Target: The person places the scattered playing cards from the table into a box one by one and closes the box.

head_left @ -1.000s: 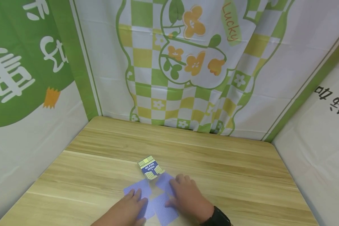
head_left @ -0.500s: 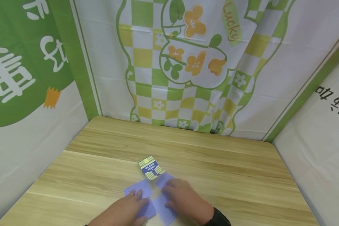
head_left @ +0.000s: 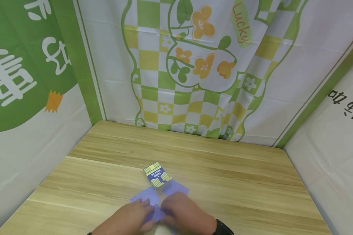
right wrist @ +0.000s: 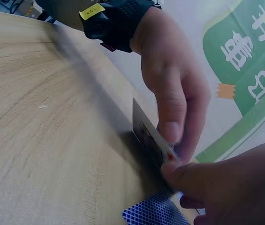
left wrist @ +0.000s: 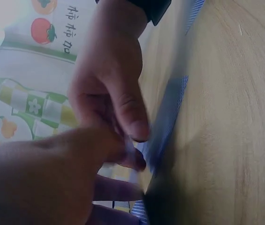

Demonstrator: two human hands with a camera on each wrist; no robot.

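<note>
playing card (right wrist: 146, 133) is standing tilted over the table (head_left: 223, 182), pinched by the curled right hand (head_left: 184, 210), perhaps for gathering, while the left hand (head_left: 129, 214) is resting just beside it, possibly steadying, its grip impossible to tell.

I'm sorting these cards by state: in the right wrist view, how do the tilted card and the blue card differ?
Pose: the tilted card slants up from the table, while the blue card lies flat.
Look: the tilted card shows a printed face, the blue card a patterned back.
Neither shows in full.
</note>
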